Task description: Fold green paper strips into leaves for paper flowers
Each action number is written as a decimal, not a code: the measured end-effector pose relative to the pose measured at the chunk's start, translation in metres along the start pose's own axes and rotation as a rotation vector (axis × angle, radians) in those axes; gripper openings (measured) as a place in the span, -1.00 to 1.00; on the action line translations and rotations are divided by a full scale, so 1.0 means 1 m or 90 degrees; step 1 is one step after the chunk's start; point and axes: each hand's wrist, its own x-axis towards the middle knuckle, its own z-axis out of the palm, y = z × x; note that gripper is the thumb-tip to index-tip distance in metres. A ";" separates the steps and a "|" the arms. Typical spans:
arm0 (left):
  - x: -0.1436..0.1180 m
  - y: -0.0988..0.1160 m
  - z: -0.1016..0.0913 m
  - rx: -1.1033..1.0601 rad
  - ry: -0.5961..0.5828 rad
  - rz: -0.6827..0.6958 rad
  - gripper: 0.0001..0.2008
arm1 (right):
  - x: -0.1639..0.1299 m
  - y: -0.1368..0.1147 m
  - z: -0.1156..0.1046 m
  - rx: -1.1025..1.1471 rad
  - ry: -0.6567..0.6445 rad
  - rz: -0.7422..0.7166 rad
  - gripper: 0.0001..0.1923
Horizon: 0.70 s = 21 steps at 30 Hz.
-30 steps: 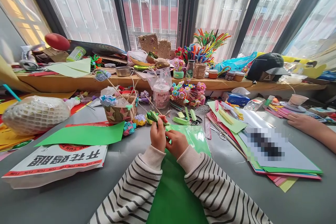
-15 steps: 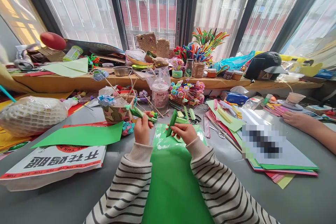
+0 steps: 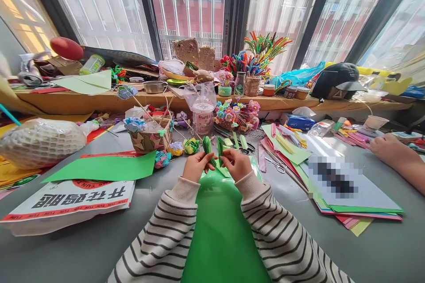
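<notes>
Nearest: two striped sleeves over a green paper sheet [image 3: 219,239] lying on the grey desk [image 3: 83,247]. Left hand [image 3: 195,166] pinches a pleated green paper piece [image 3: 207,145] between thumb and fingers; right hand [image 3: 237,163] pinches a second folded green strip [image 3: 220,150]. Both pieces held upright, just beside each other, above the far end of the sheet. Cannot tell whether they touch.

Left of the sleeves: a printed bag with red and black lettering [image 3: 71,201], a loose green sheet [image 3: 102,168] overlapping its far edge. Right: a stack of coloured paper [image 3: 358,212] with a white sheet on top, scissors [image 3: 275,166] near its left edge. Another person's hand [image 3: 387,148] rests on the desk at far right.

Middle distance: small paper flowers [image 3: 191,145] on the desk, a woven basket with star shapes [image 3: 149,139], a pink cup under clear plastic [image 3: 202,117], a cluster of bright small flowers [image 3: 237,115]. A netted pale bundle [image 3: 41,141] at far left.

Beyond: a wooden ledge [image 3: 99,101] crowded with clutter, pipe cleaners in a basket [image 3: 262,53], a black cap [image 3: 338,79]. Behind it, tall windows with dark frames [image 3: 232,4]; bars and a red-brick building outside. Daylight, bright.
</notes>
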 end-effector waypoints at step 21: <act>-0.006 -0.007 0.009 0.117 0.005 0.047 -0.65 | 0.001 -0.002 0.002 -0.107 0.093 0.045 -0.87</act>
